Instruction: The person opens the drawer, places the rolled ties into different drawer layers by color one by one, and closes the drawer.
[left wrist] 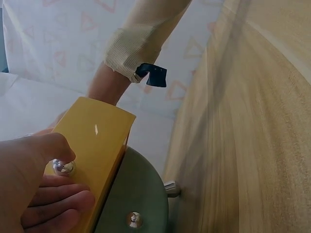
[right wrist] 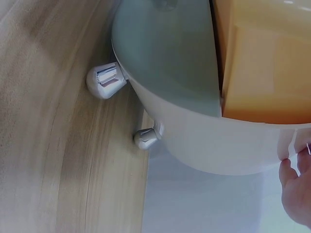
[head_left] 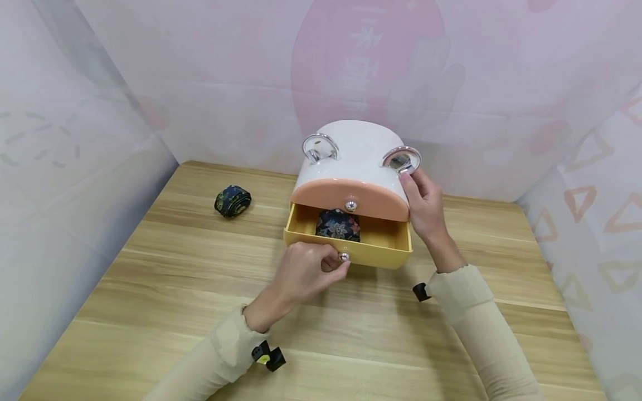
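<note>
A small rounded storage box [head_left: 353,150] with a white shell and silver ears stands on the table. Its yellow middle drawer [head_left: 378,255] is pulled out, and a rolled dark floral necktie [head_left: 338,225] lies inside. My left hand [head_left: 306,270] pinches the silver knob [left wrist: 63,167] on that drawer's front. At the box's right side, my right hand [head_left: 425,203] grips near the right ear [head_left: 402,160], thumb at its base. In the right wrist view, its fingertips [right wrist: 287,170] touch the white shell. Another rolled dark patterned necktie [head_left: 233,201] sits on the table left of the box.
The box's peach upper drawer [head_left: 326,192] is closed, as is the green lower drawer [left wrist: 138,189]. Short silver feet [right wrist: 107,80] hold the box above the wooden table [head_left: 200,312]. Printed cloth walls [head_left: 225,72] stand behind and at both sides.
</note>
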### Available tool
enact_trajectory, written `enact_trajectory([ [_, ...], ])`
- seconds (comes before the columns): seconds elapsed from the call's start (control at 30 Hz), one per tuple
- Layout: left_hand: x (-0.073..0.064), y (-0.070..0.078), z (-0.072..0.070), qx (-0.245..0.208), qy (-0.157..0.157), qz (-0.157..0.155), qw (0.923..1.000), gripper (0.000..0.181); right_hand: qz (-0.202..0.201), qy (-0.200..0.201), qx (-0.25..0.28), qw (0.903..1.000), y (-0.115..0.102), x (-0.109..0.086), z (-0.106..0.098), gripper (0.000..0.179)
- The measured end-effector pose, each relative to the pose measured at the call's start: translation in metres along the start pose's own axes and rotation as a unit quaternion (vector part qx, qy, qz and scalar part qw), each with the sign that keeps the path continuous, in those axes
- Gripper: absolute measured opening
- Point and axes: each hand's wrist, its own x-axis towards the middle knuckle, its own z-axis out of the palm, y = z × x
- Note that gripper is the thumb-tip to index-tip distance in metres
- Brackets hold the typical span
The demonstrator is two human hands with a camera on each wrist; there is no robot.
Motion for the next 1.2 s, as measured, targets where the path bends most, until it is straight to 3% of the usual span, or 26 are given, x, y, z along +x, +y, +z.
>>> enact_trajectory([
  [0.77, 0.017, -0.009, 0.002, -0.032, -0.026, -0.021, 0.999, 0.016, 0.003, 0.001, 0.007, 1.0, 0.0, -0.002, 0.0, 0.036],
  [1.2, 0.026, -0.014, 0.004, -0.01, -0.024, -0.031, 0.9992, 0.017, 0.004, -0.003, 0.008, 1.0, 0.002, -0.002, -0.001, 0.037],
])
